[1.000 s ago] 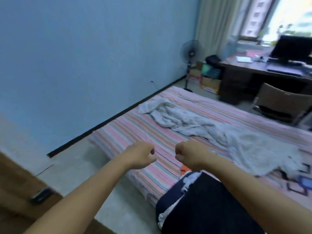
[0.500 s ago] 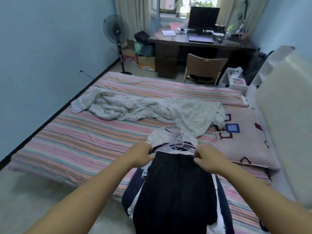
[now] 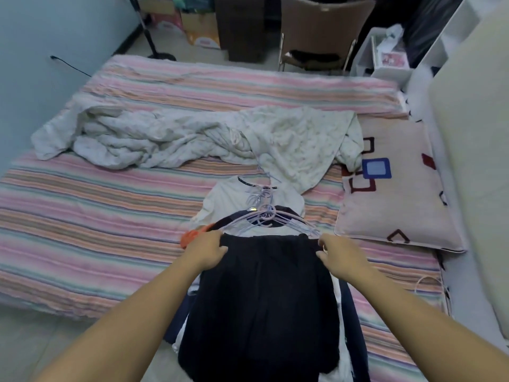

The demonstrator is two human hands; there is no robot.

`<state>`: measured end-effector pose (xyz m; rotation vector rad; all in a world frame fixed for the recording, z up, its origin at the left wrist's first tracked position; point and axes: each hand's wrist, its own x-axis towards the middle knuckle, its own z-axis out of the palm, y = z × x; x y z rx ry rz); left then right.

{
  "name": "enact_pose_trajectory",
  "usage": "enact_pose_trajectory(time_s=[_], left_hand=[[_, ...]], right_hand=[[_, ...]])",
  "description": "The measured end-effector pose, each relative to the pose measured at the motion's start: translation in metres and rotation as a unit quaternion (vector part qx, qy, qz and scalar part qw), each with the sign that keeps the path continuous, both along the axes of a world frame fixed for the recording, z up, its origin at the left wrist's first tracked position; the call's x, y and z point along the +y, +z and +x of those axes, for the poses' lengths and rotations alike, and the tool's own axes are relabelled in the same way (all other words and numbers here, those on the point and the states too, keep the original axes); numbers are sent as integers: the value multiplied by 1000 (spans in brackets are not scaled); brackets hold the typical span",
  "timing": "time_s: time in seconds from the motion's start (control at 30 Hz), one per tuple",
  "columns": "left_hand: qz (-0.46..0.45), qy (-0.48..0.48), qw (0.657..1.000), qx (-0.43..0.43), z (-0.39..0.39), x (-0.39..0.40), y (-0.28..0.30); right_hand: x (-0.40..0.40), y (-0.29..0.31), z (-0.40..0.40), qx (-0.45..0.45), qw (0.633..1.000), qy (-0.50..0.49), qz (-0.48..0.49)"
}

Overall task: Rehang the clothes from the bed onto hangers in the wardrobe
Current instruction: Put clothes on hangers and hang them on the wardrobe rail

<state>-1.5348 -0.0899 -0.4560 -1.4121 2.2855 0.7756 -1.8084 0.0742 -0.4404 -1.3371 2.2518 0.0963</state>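
Observation:
A pile of clothes lies on the near edge of the striped bed (image 3: 110, 205). On top is a black skirt (image 3: 261, 304) that hangs over the bed's edge. My left hand (image 3: 205, 250) grips its top left corner and my right hand (image 3: 340, 253) grips its top right corner. Several pale purple hangers (image 3: 264, 216) lie bunched just beyond the skirt, over a white shirt (image 3: 228, 202) with a dark collar. An orange garment (image 3: 191, 235) peeks out beside my left hand. Dark blue and white clothes sit under the skirt.
A crumpled white blanket (image 3: 170, 139) sprawls across the middle of the bed. A patterned pillow (image 3: 396, 188) lies to the right, against a white headboard (image 3: 473, 161). Beyond the bed stand a brown chair (image 3: 319, 31), cardboard boxes (image 3: 198, 26) and a fan base (image 3: 161, 55).
My view swung from the blue wall to the bed and then tilted down closer to the pile. Both hands went from empty fists to gripping the skirt's top corners.

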Motion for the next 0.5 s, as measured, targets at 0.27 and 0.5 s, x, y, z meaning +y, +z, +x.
enact_pose_trajectory(time_s=[0.27,0.5], left_hand=[[32,19,999,-26,-38,-53,-141],[24,31,998,-50,-42,-65,-227]], right_hand=[[-44,-135,-67,-22,998,-48,42],[-67,-220,-82,-50,997,-35,52]])
